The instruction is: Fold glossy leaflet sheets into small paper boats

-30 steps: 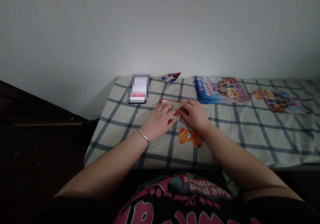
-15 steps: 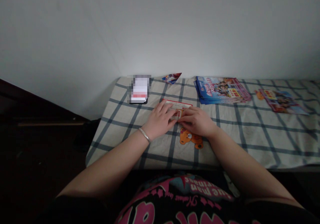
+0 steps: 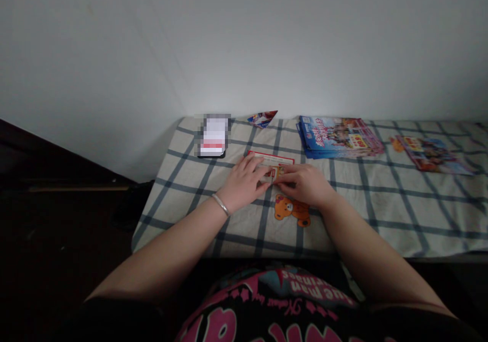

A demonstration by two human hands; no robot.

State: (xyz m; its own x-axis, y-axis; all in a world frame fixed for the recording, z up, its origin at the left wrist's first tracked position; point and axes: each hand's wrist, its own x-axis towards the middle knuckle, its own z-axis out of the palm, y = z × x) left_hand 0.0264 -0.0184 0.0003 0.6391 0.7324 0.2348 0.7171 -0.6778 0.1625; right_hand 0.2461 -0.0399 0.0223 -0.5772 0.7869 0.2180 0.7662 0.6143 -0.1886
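A folded leaflet (image 3: 271,160) with a red border lies on the checked tablecloth (image 3: 381,199). My left hand (image 3: 244,182) lies on its left part, fingers stretched flat and pressing it down; a silver bangle sits on that wrist. My right hand (image 3: 305,184) rests on the leaflet's right part, with the fingers curled and pinched on its near edge. Most of the leaflet is hidden under both hands. A bear print (image 3: 292,211) shows on the cloth just below my right hand.
A phone (image 3: 212,136) lies at the back left. A small folded paper piece (image 3: 261,118) sits by the wall. A stack of colourful leaflets (image 3: 337,136) and a single leaflet (image 3: 432,154) lie at the back right. The table's left edge drops to a dark floor.
My right hand has slid a little to the right and toward me along the leaflet. The left hand has stayed pressed on it.
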